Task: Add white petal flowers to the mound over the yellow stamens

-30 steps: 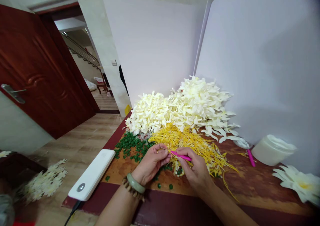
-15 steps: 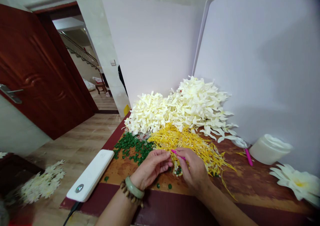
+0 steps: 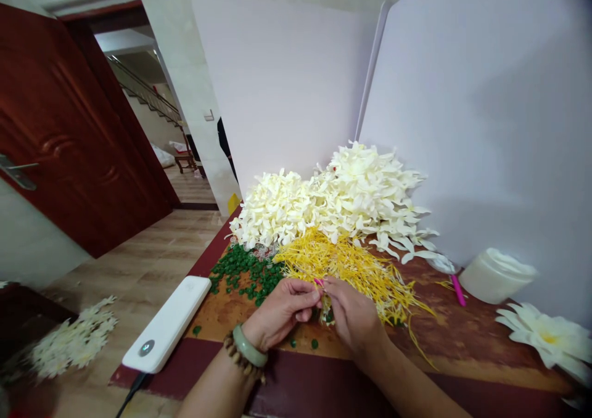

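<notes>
My left hand [image 3: 282,310] and my right hand [image 3: 352,316] meet fingertip to fingertip over the front of the table [image 3: 462,338]. The right hand pinches a thin pink tool [image 3: 318,281], of which only the tip shows between the fingers. The left fingers are pinched together against that tip on something too small to make out. Just behind the hands lies a heap of yellow strands [image 3: 351,264]. Green beads [image 3: 245,271] are scattered to the left of it. A big pile of white petals [image 3: 337,199] rises behind both.
A white power bank [image 3: 169,321] with a cable lies on the table's left edge. At the right stand a white tub [image 3: 497,274], a second pink tool [image 3: 457,288] and a finished white flower [image 3: 548,338]. White boards [image 3: 485,110] back the table. More white flowers [image 3: 74,338] lie on the floor at left.
My right hand has turned and drawn the pink tool in, so that only its tip shows now. Both hands have closed together slightly.
</notes>
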The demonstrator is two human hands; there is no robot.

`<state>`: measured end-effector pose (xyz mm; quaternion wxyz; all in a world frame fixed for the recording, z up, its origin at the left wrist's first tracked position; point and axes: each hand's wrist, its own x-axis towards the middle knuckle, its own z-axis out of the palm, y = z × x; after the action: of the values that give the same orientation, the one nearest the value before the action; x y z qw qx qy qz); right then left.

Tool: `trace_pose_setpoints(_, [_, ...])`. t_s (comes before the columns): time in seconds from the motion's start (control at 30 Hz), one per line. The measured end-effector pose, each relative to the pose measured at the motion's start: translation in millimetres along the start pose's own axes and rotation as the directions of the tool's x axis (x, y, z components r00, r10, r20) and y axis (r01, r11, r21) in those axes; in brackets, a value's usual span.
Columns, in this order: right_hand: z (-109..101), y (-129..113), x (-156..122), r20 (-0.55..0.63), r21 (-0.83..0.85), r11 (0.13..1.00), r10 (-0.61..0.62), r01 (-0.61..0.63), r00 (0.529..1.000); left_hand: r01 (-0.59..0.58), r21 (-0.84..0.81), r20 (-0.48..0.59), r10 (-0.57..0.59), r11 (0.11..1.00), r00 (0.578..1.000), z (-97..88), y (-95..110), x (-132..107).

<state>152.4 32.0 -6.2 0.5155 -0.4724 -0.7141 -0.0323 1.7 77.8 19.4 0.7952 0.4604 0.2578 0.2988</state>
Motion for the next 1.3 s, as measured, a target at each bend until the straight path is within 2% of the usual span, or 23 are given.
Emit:
trace_pose_setpoints(0.07, [-2.3, 0.3, 3.1, -0.001, 0.176, 0.957, 0.235, -0.231, 0.972, -0.018, 0.052, -0.018, 0.019, 0.998, 1.000, -3.0, 2.3, -0.3])
trace_pose_setpoints(0.13, [-5.0, -0.2, 7.2, 0.043, 0.374, 0.825, 0.441, -0.424, 0.896, -0.063, 0.018, -0.104, 0.065, 0.998, 0.992, -5.9, 3.8, 1.7])
trace_pose_setpoints(0.17, [-5.9, -0.9, 9.0, 0.073, 0.448, 0.756, 0.501, -0.477, 0.863, -0.086, -0.032, -0.155, 0.081, 0.996, 0.985, -6.8, 4.0, 3.5])
trace_pose_setpoints(0.23, [-6.4, -2.9, 10.9, 0.122, 0.523, 0.678, 0.540, -0.517, 0.833, -0.106, -0.151, -0.221, 0.071, 0.983, 0.973, -6.4, 3.0, 7.6])
trace_pose_setpoints(0.37, [-1.7, -6.8, 6.9, 0.163, 0.511, 0.697, 0.495, -0.503, 0.853, -0.102, -0.280, -0.230, 0.036, 0.954, 0.973, 0.5, -2.1, 11.7])
trace_pose_setpoints(0.6, [3.2, -9.7, 3.3, 0.191, 0.450, 0.743, 0.463, -0.496, 0.866, -0.097, -0.232, -0.239, 0.039, 0.968, 0.970, 8.3, -7.1, 10.5])
trace_pose_setpoints(0.67, [0.2, -10.1, 6.3, 0.209, 0.323, 0.814, 0.437, -0.483, 0.875, -0.107, -0.185, -0.265, 0.055, 0.977, 0.963, 7.7, -7.6, 11.8])
trace_pose_setpoints(0.73, [-4.3, -9.4, 9.5, 0.223, 0.133, 0.899, 0.383, -0.417, 0.896, -0.115, -0.118, -0.309, 0.074, 0.986, 0.948, 6.3, -8.5, 13.9])
trace_pose_setpoints(0.83, [-12.1, -5.5, 12.7, 0.240, -0.040, 0.952, 0.304, -0.303, 0.922, -0.101, 0.026, -0.352, 0.104, 0.995, 0.930, 4.7, -10.3, 17.6])
trace_pose_setpoints(0.93, [-20.3, -0.2, 14.1, 0.258, 0.008, 0.968, 0.239, -0.250, 0.936, -0.078, 0.146, -0.336, 0.123, 0.986, 0.934, 6.6, -8.8, 20.2])
trace_pose_setpoints(1.07, [-30.4, 7.5, 16.2, 0.327, 0.130, 0.971, 0.150, -0.202, 0.933, -0.067, 0.201, -0.207, 0.110, 0.977, 0.972, 12.5, 2.6, 23.9])
trace_pose_setpoints(1.17, [-37.6, 18.1, 20.5, 0.230, 0.134, 0.954, 0.234, -0.269, 0.944, -0.080, 0.288, -0.209, 0.144, 0.954, 0.967, 14.7, 14.9, 38.6])
trace_pose_setpoints(1.23, [-42.5, 27.8, 24.3, 0.088, 0.116, 0.940, 0.311, -0.320, 0.946, -0.118, 0.406, -0.268, 0.242, 0.906, 0.933, 15.1, 22.4, 57.5])
trace_pose_setpoints(1.3, [-46.9, 37.4, 27.8, -0.026, 0.103, 0.932, 0.352, -0.348, 0.936, -0.149, 0.486, -0.282, 0.316, 0.861, 0.906, 16.5, 28.3, 81.2])
